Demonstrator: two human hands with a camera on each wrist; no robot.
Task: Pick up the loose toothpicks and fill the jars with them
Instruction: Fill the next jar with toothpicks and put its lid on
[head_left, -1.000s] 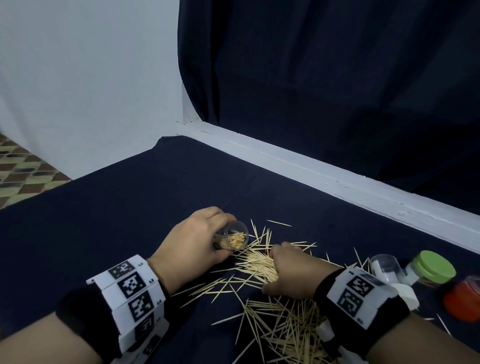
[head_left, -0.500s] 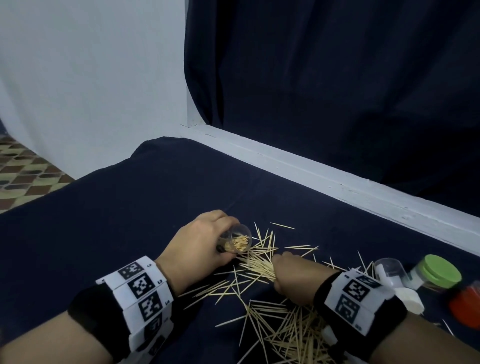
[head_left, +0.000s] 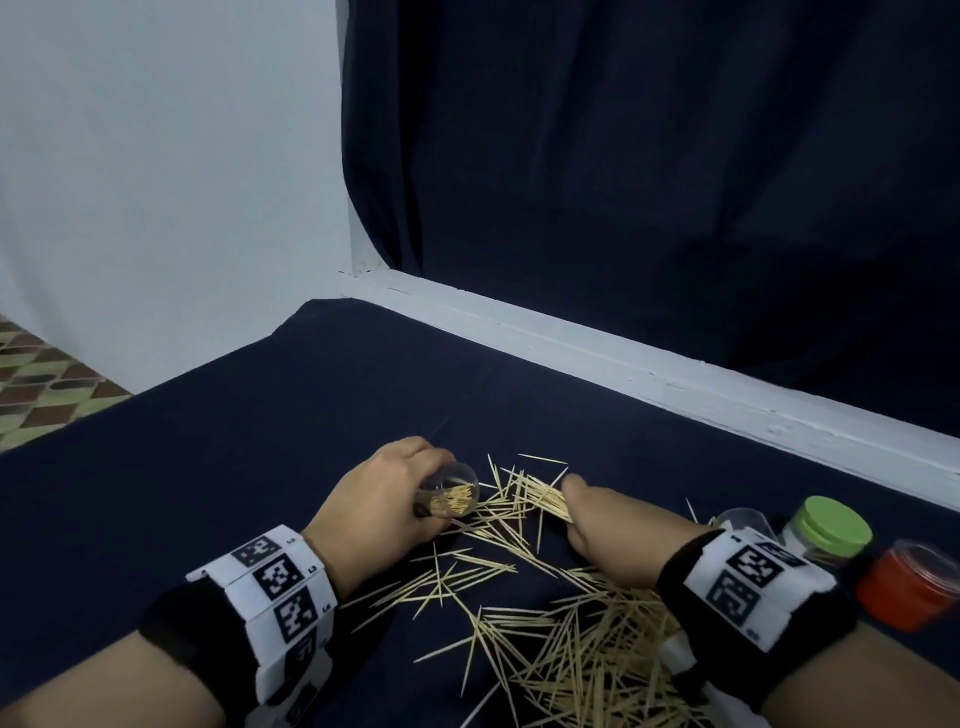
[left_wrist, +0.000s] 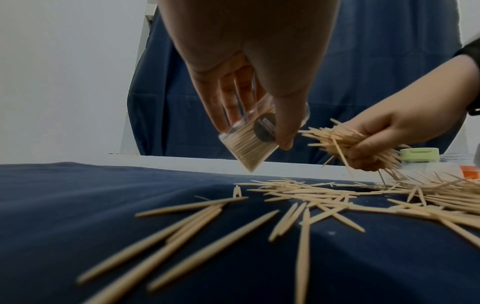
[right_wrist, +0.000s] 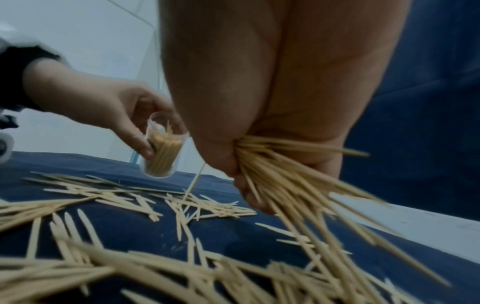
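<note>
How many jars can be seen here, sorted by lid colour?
Clear plastic jars without lids: 2 (held jar in the left hand; resting jar on the cloth)
Green-lidded jar: 1
Red-lidded jar: 1
Total: 4

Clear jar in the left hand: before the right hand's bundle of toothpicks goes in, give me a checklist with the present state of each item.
1. Left hand grips the clear jar: ok.
2. Jar mouth uncapped and tilted toward the right hand: ok.
3. Room left in the jar: cannot tell; it is already partly filled.
4. Right hand holds the bundle firmly: ok.
5. Bundle aligned for the mouth: not ok; the sticks splay out, and one hangs loose below.
6. Bundle tips at the jar mouth: not ok; a gap remains.
</note>
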